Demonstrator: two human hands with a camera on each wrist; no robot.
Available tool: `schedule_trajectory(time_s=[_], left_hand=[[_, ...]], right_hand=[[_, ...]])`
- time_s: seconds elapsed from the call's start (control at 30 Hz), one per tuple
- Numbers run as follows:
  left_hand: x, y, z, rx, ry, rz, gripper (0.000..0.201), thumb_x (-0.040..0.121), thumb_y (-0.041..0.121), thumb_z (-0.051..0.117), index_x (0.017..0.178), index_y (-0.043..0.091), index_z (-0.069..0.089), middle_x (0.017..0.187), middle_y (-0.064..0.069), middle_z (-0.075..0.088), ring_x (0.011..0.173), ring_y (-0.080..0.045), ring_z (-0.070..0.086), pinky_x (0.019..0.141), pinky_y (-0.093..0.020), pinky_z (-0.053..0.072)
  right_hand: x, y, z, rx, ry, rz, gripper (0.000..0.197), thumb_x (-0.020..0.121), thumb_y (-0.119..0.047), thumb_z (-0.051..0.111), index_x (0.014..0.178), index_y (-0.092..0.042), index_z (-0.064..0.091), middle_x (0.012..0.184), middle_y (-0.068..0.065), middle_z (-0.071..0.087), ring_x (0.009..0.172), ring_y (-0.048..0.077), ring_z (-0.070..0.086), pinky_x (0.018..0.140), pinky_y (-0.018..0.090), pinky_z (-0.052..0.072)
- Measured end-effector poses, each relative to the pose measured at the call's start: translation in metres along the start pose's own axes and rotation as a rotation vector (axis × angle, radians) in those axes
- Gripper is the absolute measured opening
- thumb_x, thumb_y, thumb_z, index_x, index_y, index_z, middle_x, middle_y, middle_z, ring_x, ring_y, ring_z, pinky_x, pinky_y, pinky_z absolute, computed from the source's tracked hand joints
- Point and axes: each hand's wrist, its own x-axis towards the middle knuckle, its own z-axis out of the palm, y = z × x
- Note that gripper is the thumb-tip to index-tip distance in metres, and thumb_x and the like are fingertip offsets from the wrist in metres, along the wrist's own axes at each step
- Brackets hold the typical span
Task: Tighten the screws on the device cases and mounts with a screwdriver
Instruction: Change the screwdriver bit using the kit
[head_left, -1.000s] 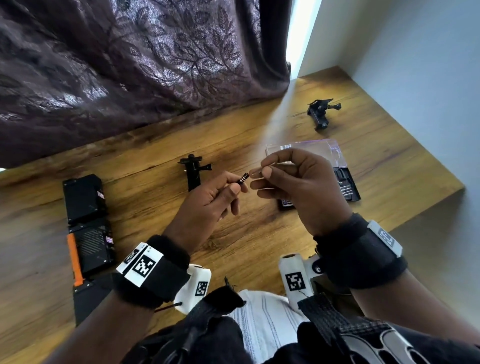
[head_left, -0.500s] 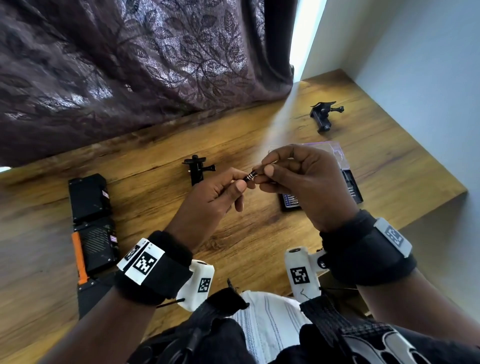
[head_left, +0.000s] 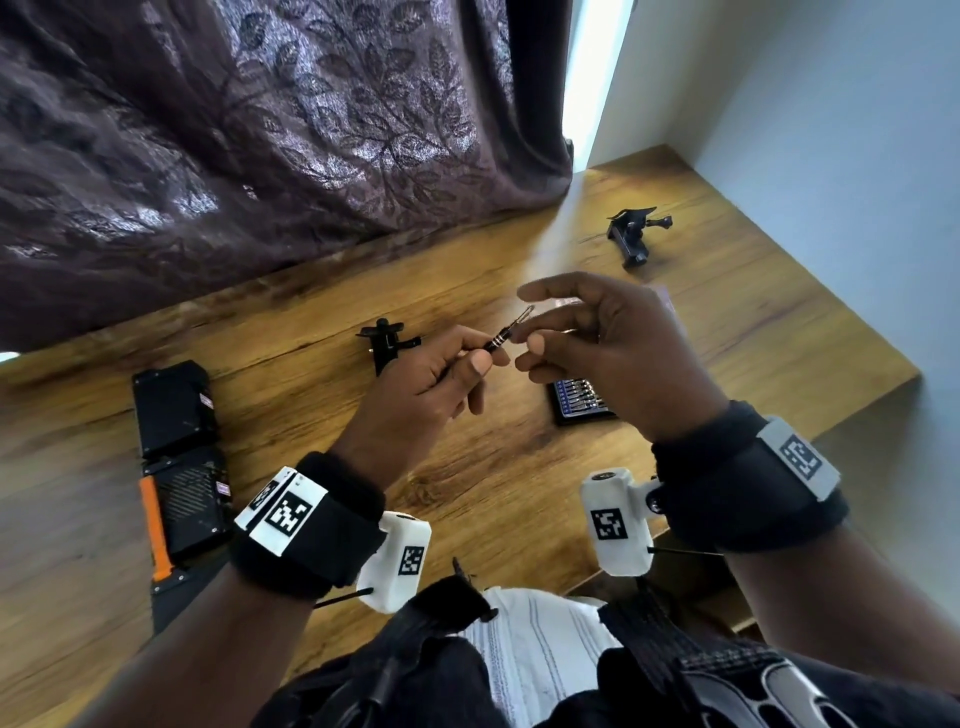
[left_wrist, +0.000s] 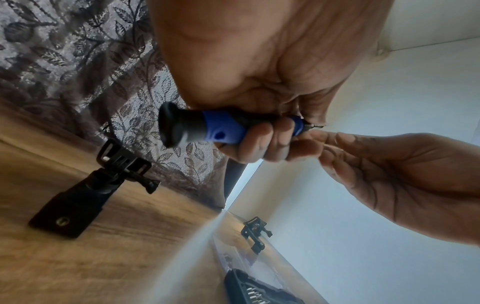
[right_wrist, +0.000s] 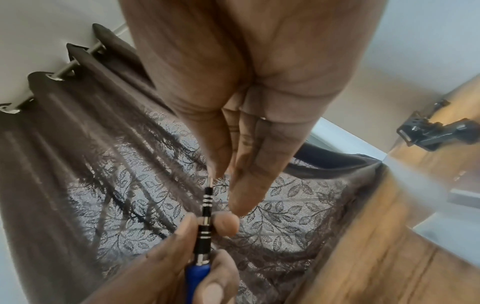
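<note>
Screwdriver (head_left: 496, 343): held in the air above the table (head_left: 779, 332), just in front of the near mount (head_left: 387, 343).
Left hand (head_left: 421, 384): fingers wrapped on the blue handle.
Right hand (head_left: 608, 338): fingers loosely spread by the bit, holding nothing.
Handling: looks light and stiff; the thin bit may slip, so hold the rubber handle.

Wooden table (head_left: 291, 457) carries two black mounts (head_left: 387, 343), stacked device cases (head_left: 176, 410), apparently a bit set (head_left: 579, 397).
</note>
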Motion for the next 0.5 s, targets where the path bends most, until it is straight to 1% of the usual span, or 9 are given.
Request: schedule_trajectory(time_s=[0.07,0.13,0.17,0.23,0.3,0.37,0.43,0.47,0.5], left_hand=[[0.001,-0.005,0.001,-0.018,-0.011,-0.028,0.020,0.107,0.032,0.051,0.114,0.022,0.067,0.074,0.002,0.062,0.060,-0.007,0.046,0.056,-0.017,0.039],[0.003,-0.016,0.003,-0.006,-0.027,-0.065,0.016,0.106,0.032,0.056,0.113,0.023,0.066,0.075,0.009,0.060,0.062,-0.004,0.048,0.058,-0.017,0.040],[0.004,-0.022,0.005,0.001,-0.033,-0.084,0.011,0.106,0.028,0.058,0.113,0.024,0.066,0.074,0.012,0.060,0.062,-0.002,0.049,0.060,-0.016,0.041],[0.009,-0.034,0.009,0.018,-0.045,-0.116,0.009,0.105,0.024,0.061,0.111,0.027,0.066,0.076,0.013,0.061,0.061,-0.002,0.049,0.060,-0.022,0.042],[0.017,-0.041,0.015,0.043,-0.034,-0.162,0.010,0.103,0.026,0.064,0.110,0.032,0.065,0.080,0.009,0.063,0.060,0.000,0.050,0.061,-0.028,0.041],[0.029,-0.044,0.025,0.114,-0.006,-0.220,0.020,0.097,0.031,0.072,0.115,0.034,0.063,0.092,0.010,0.065,0.070,-0.001,0.058,0.066,-0.029,0.044],[0.045,-0.046,0.035,0.167,0.040,-0.282,0.036,0.092,0.035,0.077,0.124,0.031,0.061,0.105,0.007,0.069,0.082,-0.008,0.065,0.071,-0.030,0.049],[0.053,-0.047,0.039,0.182,0.065,-0.307,0.039,0.092,0.036,0.078,0.127,0.029,0.060,0.104,0.004,0.071,0.076,-0.006,0.064,0.068,-0.029,0.049],[0.063,-0.049,0.043,0.198,0.085,-0.327,0.037,0.093,0.035,0.076,0.126,0.027,0.061,0.099,0.000,0.073,0.063,0.000,0.061,0.061,-0.027,0.045]], right_hand=[[-0.002,0.006,-0.005,-0.002,0.004,0.028,0.019,0.093,0.005,0.065,0.109,-0.003,0.069,0.094,0.016,0.077,0.082,0.029,0.076,0.076,0.040,0.064],[-0.005,0.015,-0.013,-0.001,0.016,0.062,0.013,0.094,0.003,0.064,0.100,-0.005,0.071,0.091,0.017,0.076,0.079,0.028,0.074,0.076,0.042,0.062],[-0.006,0.018,-0.019,-0.009,0.033,0.085,0.011,0.095,0.003,0.063,0.100,-0.002,0.071,0.091,0.019,0.076,0.078,0.028,0.073,0.076,0.043,0.062],[-0.004,0.026,-0.038,-0.057,0.084,0.138,0.011,0.096,0.004,0.061,0.103,0.007,0.069,0.091,0.024,0.075,0.077,0.029,0.070,0.074,0.041,0.062],[0.004,0.037,-0.065,-0.134,0.147,0.190,0.011,0.097,0.004,0.059,0.101,0.009,0.068,0.089,0.026,0.073,0.078,0.030,0.068,0.071,0.038,0.062],[0.019,0.050,-0.101,-0.265,0.206,0.229,0.015,0.097,0.004,0.058,0.093,-0.002,0.071,0.086,0.018,0.073,0.079,0.029,0.069,0.072,0.040,0.061],[0.039,0.066,-0.137,-0.448,0.242,0.268,0.021,0.097,0.001,0.058,0.088,-0.013,0.072,0.089,0.012,0.074,0.082,0.029,0.071,0.076,0.043,0.061],[0.049,0.072,-0.150,-0.534,0.244,0.294,0.021,0.096,-0.001,0.059,0.088,-0.015,0.072,0.091,0.011,0.074,0.085,0.029,0.072,0.078,0.044,0.062],[0.059,0.077,-0.162,-0.597,0.243,0.326,0.020,0.095,-0.002,0.059,0.090,-0.016,0.073,0.094,0.011,0.074,0.089,0.030,0.072,0.079,0.045,0.062]])
